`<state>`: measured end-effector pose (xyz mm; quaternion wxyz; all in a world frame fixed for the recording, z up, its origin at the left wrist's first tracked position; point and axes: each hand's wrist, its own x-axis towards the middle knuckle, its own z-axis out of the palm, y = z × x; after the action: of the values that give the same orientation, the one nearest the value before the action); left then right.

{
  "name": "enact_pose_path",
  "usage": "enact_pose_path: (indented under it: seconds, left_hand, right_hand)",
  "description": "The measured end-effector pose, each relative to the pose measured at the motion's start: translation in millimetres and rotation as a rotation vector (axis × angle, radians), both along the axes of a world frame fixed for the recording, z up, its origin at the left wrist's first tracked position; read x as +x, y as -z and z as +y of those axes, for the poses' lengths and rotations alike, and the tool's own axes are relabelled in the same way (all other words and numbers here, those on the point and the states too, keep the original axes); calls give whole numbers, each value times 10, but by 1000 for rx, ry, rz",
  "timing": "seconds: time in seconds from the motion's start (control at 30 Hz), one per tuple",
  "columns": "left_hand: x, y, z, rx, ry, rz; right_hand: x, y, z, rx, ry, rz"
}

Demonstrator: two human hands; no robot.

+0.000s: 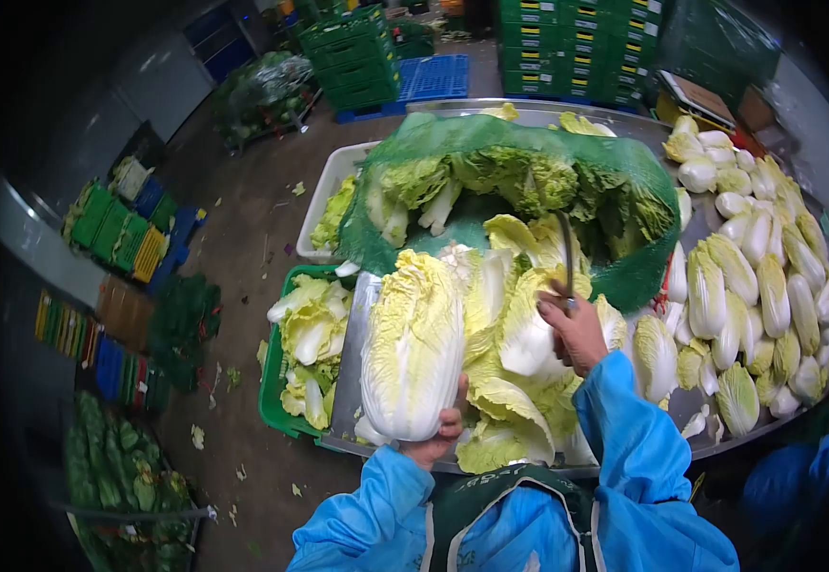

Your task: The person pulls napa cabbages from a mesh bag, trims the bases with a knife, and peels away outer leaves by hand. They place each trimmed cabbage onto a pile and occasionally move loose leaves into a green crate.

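L hand [434,440] is low, near btm ctr of the frame, cupped under the base of the big cabbage [412,348], fingers curled round its R side, palm hidden; the cabbage stands upright, leafy end up, left of ctr. R hand [578,334] is just R of ctr, closed round the handle of a knife [568,246], blade pointing up the frame, well apart from the cabbage. Forearms come in from the btm edge, both in blue sleeves [629,424], L one bent low, R one reaching further up. Writing: pale letters on the dark green apron [472,486], btm ctr, can't be read; yellow-and-black labels on the stacked green crates [576,48], top R of ctr, too small to make out. Cabbage is crinkly & pale yellow up top, w/ smooth white ribs at the base. Loose leaves [510,419], broad and curled, lie mid-frame on the shiny metal table [346,405]. Green net [615,153], fine mesh, sags open round more leafy heads above ctr. Smooth oblong trimmed heads [777,296] are piled on the R. Green plastic bin [268,400], L of the table, holds leaves.
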<state>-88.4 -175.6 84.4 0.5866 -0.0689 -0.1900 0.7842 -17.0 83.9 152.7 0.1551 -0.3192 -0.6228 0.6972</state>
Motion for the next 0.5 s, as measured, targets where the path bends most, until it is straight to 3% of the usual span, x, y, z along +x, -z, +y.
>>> enact_pose_path:
  seconds: [0.03,0.1,0.13,0.17,0.2,0.23,0.3,0.37,0.4,0.43,0.5]
  left_hand:
    - [4,-43,42,2,28,0]
    - [46,-230,131,-14,153,161]
    - [63,-315,196,-45,177,325]
    - [61,-381,231,-35,195,317]
    - [23,-439,223,-281,81,508]
    - [-35,-469,191,-533,-38,696]
    - [-148,-353,184,-484,17,756]
    - [-27,-243,261,-842,31,1075]
    - [-2,-61,285,-795,40,900]
    - [44,-33,329,-797,48,904]
    - [157,10,439,-855,-136,668]
  right_hand:
    - [4,-215,-36,-242,-137,-12]
    - [-71,-296,-159,-337,-278,123]
    - [-80,-310,-207,-369,-296,101]
    - [-74,-318,-231,-400,-318,74]
    - [-51,-360,-225,-431,-235,105]
    - [-33,-415,-206,-433,-221,96]
    - [-27,-487,-187,-165,-283,-201]
    - [-49,-247,-196,-142,-298,-176]
    - [-34,-205,-222,18,-197,-144]
    - [-3,-141,-272,171,-91,-114]
    - [146,92,-374,282,-103,-137]
